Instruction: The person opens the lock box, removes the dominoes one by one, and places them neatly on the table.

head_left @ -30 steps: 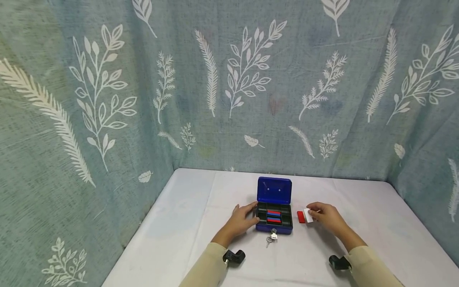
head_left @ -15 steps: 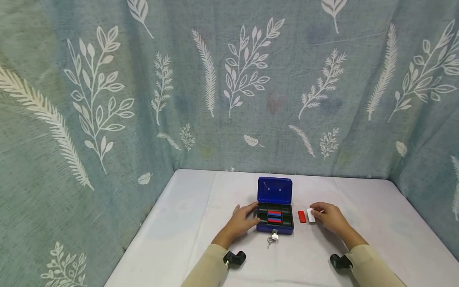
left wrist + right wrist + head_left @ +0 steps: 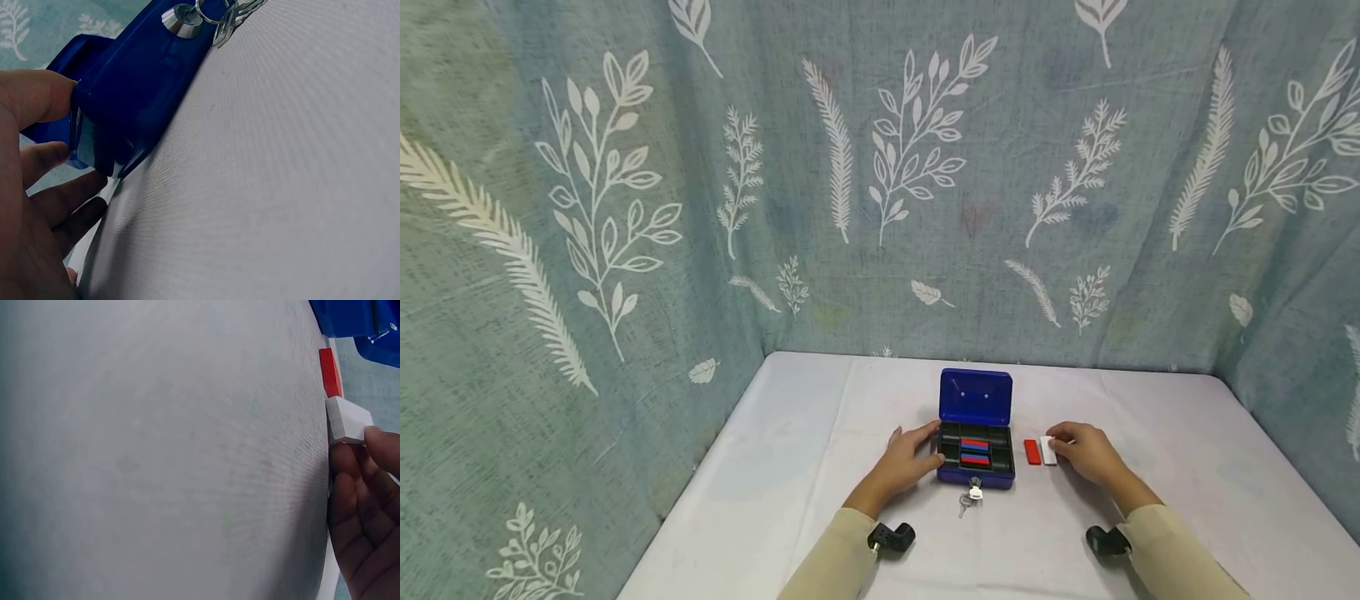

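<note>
The right hand (image 3: 1084, 450) grasps the white block (image 3: 1048, 451), pinching its right side between thumb and fingers. The block's long axis runs away from the person, its far end angled slightly left, nearly parallel to the red block (image 3: 1032, 452). It lies at the fingertips, left of the palm; whether its whole underside meets the white table (image 3: 1015, 554) I cannot tell. The red block lies flat just left of it, across a narrow gap.

Farther left stands the blue box (image 3: 957, 478), its lid (image 3: 975, 396) raised at the back. Red-and-blue pieces (image 3: 975, 446) sit in the middle compartments of its black tray (image 3: 950, 433), lengthwise from left to right. Keys (image 3: 964, 505) hang at the front lock. The left hand (image 3: 904, 460) rests unclenched against the box's left side, its thumb at the near corner.
</note>
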Demonstrator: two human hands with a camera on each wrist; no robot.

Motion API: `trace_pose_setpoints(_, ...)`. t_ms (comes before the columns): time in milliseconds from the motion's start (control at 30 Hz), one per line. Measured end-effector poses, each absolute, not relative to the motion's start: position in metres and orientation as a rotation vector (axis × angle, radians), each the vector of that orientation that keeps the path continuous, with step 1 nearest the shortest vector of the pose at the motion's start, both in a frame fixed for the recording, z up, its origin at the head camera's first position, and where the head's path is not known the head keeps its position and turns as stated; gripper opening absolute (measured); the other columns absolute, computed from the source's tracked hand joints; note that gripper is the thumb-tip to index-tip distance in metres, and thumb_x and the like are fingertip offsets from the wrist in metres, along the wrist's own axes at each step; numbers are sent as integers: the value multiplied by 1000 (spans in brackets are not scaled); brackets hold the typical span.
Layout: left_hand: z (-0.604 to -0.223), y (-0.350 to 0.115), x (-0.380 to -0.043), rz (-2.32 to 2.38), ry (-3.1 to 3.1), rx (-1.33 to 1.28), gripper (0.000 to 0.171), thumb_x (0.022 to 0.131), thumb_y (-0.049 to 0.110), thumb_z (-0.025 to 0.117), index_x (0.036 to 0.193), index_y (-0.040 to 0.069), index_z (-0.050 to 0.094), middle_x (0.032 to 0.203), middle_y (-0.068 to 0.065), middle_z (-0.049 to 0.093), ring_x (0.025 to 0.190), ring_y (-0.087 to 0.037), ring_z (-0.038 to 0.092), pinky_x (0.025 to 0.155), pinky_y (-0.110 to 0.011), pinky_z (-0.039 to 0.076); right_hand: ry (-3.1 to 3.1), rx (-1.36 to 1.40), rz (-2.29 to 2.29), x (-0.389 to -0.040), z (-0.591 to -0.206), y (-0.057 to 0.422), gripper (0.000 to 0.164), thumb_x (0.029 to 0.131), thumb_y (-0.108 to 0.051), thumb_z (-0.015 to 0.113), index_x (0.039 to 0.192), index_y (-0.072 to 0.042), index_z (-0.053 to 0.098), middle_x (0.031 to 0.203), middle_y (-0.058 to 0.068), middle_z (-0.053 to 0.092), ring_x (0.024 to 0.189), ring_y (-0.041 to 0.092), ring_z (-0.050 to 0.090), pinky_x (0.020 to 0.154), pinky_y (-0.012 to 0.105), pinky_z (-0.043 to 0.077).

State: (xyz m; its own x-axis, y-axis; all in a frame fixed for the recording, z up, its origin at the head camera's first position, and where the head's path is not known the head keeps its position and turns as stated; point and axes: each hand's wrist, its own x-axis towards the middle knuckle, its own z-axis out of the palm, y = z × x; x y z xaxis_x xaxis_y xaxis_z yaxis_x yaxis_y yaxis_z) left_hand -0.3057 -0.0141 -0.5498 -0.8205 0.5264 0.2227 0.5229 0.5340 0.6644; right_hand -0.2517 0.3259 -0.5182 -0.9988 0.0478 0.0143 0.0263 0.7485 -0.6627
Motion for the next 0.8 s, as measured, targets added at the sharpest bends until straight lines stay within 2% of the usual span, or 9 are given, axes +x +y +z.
trace_pose_setpoints(433, -550, -2, -306, 1181, 2731, 943, 63, 88, 35, 63, 146, 17, 47, 139, 0, 55, 132, -18, 46, 116, -52, 8, -2988, -141, 1066, -250, -516, 332, 16, 93, -9, 61, 103, 1, 68, 78, 1, 63, 70, 16, 56, 64, 33, 49)
trace_pose_setpoints(633, -551, 0, -307, 1195, 2719, 974, 63, 88, 37, 63, 146, 16, 47, 140, -3, 54, 133, -22, 45, 116, -54, 9, -2998, -169, 999, -250, -517, 335, 14, 92, -9, 63, 102, -1, 69, 81, 2, 62, 73, 17, 55, 68, 36, 50)
trace_pose_setpoints(800, -550, -5, -307, 1223, 2738, 910, 63, 86, 32, 65, 145, 15, 48, 139, -5, 55, 132, -25, 45, 116, -53, 8, -3005, -96, 996, -255, -520, 330, 16, 93, -14, 64, 103, -4, 70, 84, 0, 61, 77, 18, 54, 71, 38, 49)
